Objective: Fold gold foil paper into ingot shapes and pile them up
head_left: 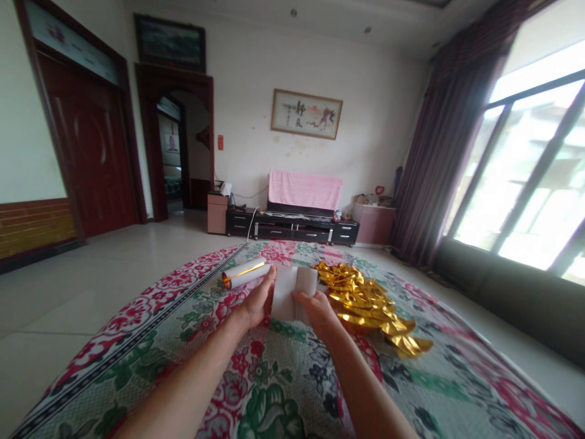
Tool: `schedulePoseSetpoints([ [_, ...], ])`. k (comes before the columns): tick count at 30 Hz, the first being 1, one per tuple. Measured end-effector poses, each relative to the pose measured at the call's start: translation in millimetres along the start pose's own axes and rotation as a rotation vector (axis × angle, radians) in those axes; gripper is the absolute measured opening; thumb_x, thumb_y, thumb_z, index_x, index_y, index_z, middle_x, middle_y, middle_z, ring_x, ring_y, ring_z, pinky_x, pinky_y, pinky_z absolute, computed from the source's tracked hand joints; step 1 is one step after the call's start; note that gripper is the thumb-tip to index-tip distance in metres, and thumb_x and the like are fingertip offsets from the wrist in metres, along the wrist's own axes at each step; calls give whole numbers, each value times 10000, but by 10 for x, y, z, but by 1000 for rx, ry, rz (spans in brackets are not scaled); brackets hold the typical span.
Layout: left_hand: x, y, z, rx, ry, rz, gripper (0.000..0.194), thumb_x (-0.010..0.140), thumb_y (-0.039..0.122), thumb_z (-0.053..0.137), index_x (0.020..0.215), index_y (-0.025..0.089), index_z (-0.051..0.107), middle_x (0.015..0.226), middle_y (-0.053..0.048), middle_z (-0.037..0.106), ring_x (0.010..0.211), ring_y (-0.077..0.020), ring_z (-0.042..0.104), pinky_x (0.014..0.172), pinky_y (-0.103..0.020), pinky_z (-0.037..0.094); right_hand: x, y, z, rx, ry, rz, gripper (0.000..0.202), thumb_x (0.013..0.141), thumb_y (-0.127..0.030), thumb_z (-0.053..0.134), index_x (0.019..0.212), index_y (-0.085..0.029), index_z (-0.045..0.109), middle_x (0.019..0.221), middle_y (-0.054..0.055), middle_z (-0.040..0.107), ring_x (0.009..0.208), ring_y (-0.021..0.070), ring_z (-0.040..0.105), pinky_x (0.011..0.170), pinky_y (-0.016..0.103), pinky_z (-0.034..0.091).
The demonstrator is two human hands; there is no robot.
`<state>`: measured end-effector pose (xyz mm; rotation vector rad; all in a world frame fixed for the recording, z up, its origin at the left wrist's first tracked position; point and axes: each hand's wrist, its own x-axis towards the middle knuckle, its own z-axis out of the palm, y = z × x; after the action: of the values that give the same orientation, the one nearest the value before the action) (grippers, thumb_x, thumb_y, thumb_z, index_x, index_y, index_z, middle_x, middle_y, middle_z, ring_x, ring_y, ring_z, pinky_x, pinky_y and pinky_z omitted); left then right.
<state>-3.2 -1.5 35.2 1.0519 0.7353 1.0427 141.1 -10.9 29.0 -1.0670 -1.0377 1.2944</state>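
Note:
A sheet of paper [284, 297], its pale grey-white side toward me, is held up between my two hands. My left hand [260, 302] grips the sheet's left edge, thumb pointing up. On the right, my right hand [319, 311] pinches the paper with its thumb on the near face, where a strip of the sheet is curled or folded over. The fingers behind the paper are hidden. Beyond my left hand lies a loosely rolled stack of gold foil paper [249, 274], white side outward. Folded gold foil pieces [365, 302], several of them, are heaped right of my right hand.
Everything rests on a floral-patterned cloth [274, 408] with a curved far edge. Past it, a low black TV cabinet [292, 233] stands by the wall, with a pink cloth [305, 190] draped above it. Purple curtains [418, 171] and a window are at the right.

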Motion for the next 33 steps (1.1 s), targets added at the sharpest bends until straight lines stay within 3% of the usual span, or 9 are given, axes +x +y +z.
schedulePoseSetpoints([
  [3, 7, -29, -9, 26, -40, 9, 620, 648, 619, 566, 944, 77, 630, 729, -115, 673, 659, -194, 620, 589, -269, 452, 10, 25, 18, 12, -27, 9, 285, 542, -301, 683, 752, -121, 618, 569, 31, 623, 483, 155, 544, 507, 282, 436],
  [7, 49, -86, -12, 164, 100, 57, 473, 567, 418, 717, 893, 82, 648, 675, -80, 668, 590, -171, 600, 566, -255, 441, 56, 69, 34, 3, -10, 5, 340, 502, -331, 705, 756, -120, 625, 572, 32, 622, 506, 163, 548, 513, 280, 434],
  [10, 81, -100, -19, 207, 238, 68, 390, 583, 368, 694, 858, 93, 656, 652, -67, 664, 569, -167, 593, 540, -249, 435, 67, 63, 19, -27, 28, -79, 377, 508, -373, 703, 795, -140, 626, 616, 25, 632, 554, 167, 557, 517, 263, 423],
  [13, 96, -102, -26, 210, 297, 85, 317, 612, 323, 655, 841, 103, 658, 651, -63, 665, 585, -172, 600, 544, -249, 442, 34, 24, 1, -47, 99, -189, 359, 589, -463, 645, 790, -166, 625, 659, 14, 627, 624, 164, 563, 547, 247, 417],
  [18, 111, -132, -34, 230, 335, 91, 291, 622, 307, 630, 837, 111, 655, 654, -67, 664, 603, -190, 609, 538, -258, 452, -26, 4, 30, 33, 76, -95, 383, 662, -530, 532, 791, -178, 613, 696, 28, 618, 629, 156, 561, 523, 229, 391],
  [22, 104, -143, -13, 284, 339, 109, 291, 632, 320, 622, 836, 115, 657, 661, -69, 659, 614, -191, 605, 532, -256, 449, -44, 20, 58, -56, 53, -124, 347, 661, -463, 541, 852, -184, 616, 659, 1, 601, 607, 138, 534, 509, 209, 362],
  [27, 79, -121, 31, 336, 343, 93, 261, 653, 310, 590, 824, 125, 660, 646, -68, 648, 606, -193, 594, 533, -261, 445, -74, 0, 62, -30, 5, -88, 377, 670, -446, 531, 959, -213, 596, 761, 5, 622, 627, 127, 550, 520, 200, 370],
  [33, 83, -126, 54, 377, 369, 81, 203, 625, 300, 612, 734, 134, 656, 597, -56, 612, 587, -190, 563, 491, -243, 387, -52, 34, 63, -14, -18, -94, 359, 653, -461, 556, 901, -209, 614, 785, 4, 614, 625, 122, 553, 538, 221, 407],
])
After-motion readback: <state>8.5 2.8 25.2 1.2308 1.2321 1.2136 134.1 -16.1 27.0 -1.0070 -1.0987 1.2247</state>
